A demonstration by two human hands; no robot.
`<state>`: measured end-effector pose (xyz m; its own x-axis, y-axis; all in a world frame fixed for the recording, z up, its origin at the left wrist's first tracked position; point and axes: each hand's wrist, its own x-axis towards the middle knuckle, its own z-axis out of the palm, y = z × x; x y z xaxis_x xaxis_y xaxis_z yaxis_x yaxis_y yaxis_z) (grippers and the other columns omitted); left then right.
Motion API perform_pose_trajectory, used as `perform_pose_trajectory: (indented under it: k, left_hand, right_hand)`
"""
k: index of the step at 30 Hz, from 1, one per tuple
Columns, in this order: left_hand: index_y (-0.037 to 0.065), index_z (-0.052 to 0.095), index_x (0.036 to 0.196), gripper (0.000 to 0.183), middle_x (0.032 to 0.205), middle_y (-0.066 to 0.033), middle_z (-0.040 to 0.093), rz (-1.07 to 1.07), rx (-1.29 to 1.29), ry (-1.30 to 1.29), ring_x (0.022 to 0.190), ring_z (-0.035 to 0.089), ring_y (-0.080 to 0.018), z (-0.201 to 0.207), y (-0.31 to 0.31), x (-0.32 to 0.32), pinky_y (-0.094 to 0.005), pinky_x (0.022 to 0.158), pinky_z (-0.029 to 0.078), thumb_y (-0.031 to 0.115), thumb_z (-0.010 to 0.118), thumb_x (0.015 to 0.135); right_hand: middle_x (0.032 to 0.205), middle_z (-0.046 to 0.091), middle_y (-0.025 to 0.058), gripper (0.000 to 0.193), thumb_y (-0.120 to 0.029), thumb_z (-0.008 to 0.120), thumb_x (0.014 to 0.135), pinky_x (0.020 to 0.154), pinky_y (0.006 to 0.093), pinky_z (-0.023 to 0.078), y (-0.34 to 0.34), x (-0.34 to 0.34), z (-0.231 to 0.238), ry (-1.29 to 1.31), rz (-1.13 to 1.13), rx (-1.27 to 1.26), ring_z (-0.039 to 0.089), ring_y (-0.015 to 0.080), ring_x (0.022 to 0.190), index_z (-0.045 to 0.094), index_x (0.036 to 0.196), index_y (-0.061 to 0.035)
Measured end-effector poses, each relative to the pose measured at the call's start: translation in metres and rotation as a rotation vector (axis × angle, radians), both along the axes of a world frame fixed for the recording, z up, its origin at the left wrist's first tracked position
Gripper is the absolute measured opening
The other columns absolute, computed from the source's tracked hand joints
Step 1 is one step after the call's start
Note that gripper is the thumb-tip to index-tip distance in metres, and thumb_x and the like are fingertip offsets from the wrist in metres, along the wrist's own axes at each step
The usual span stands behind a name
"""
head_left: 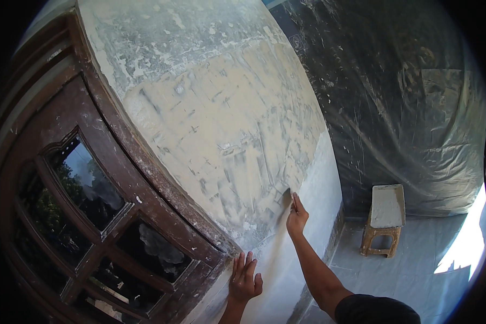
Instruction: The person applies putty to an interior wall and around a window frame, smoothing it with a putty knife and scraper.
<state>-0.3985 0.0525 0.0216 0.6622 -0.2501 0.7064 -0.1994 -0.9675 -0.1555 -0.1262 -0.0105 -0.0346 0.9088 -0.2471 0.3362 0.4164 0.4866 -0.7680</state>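
Head view: right hand (297, 218) grips a thin flat-bladed tool (292, 194), its edge at the wall near the lower right of a broad cream patch (221, 97), likely a skim of filler. Handle mostly hidden within the fingers; its shape is hard to make out. Left hand (244, 282) grasps nothing, fingers spread, at the lower wall just beside the bottom corner of the brown door frame (156, 183); whether the palm bears on the surface or sits just off it, I cannot tell. Patch uneven: denser cream above, grey streaks and short ridges low down near the blade. Smoother pale wall strip (319, 175) borders it on the right. Tray (388, 187) with pale paste rests on a small tan stool (368, 237), down to the right in front of dark sheeting (383, 108), well apart from both hands. On technique, my judgement: carry a thin load, tilt the blade low, press evenly, and favour long overlapping strokes over short dabs. Work across the grey streaks so the coat beds into them. Feather out toward the pale strip; ease off at each stroke's end, or a ridge may form. Near the frame, shorter passes should spare the wood a smear.
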Motion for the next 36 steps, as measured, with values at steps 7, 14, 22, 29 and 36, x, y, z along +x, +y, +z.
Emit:
perform_pose_trajectory:
  k: [7,14,22,29,36]
  left_hand:
    - [-0.004,0.046,0.130,0.046,0.133,-0.0315,0.054,0.020,-0.066,-0.022,0.129,0.045,-0.0531,0.001,0.019,-0.009,-0.0617,0.110,0.032,0.016,0.053,0.089]
    - [-0.005,0.046,0.130,0.046,0.134,-0.0332,0.052,0.008,-0.096,-0.065,0.131,0.042,-0.0551,-0.002,0.016,-0.015,-0.0630,0.111,0.030,0.015,0.054,0.088]
    - [-0.006,0.043,0.131,0.047,0.133,-0.0341,0.052,-0.031,-0.095,-0.084,0.131,0.040,-0.0567,-0.005,0.020,-0.014,-0.0645,0.110,0.029,0.014,0.052,0.090]
    - [-0.007,0.042,0.129,0.048,0.133,-0.0362,0.050,-0.031,-0.098,-0.073,0.130,0.040,-0.0589,-0.008,0.029,-0.018,-0.0660,0.110,0.028,0.014,0.054,0.088]
    - [-0.010,0.040,0.127,0.056,0.133,-0.0411,0.045,0.024,-0.097,-0.066,0.132,0.034,-0.0608,-0.013,0.032,-0.013,-0.0680,0.111,0.022,0.025,0.057,0.087]
  right_hand:
    - [0.139,0.056,0.0192,0.052,0.016,0.050,0.086,0.115,0.0368,0.030,-0.004,-0.188,-0.018,-0.257,0.384,-0.204,0.045,0.0312,0.137,0.057,0.134,-0.0020]
    - [0.133,0.059,0.0220,0.054,0.014,0.053,0.077,0.114,0.0415,0.034,0.037,-0.131,0.049,-0.405,-0.037,-0.321,0.052,0.0354,0.131,0.063,0.127,-0.0035]
    - [0.132,0.060,0.0222,0.055,0.016,0.055,0.077,0.112,0.0420,0.037,0.009,-0.127,0.078,-0.345,-0.030,-0.231,0.053,0.0371,0.129,0.062,0.128,-0.0029]
    - [0.128,0.064,0.0184,0.050,0.015,0.057,0.080,0.110,0.0403,0.040,0.001,-0.142,0.041,-0.411,0.171,-0.142,0.056,0.0329,0.128,0.065,0.126,-0.0029]
    - [0.133,0.060,0.0189,0.055,0.012,0.058,0.075,0.115,0.0428,0.034,0.022,-0.195,-0.030,-0.394,0.249,-0.435,0.049,0.0349,0.133,0.063,0.128,-0.0046]
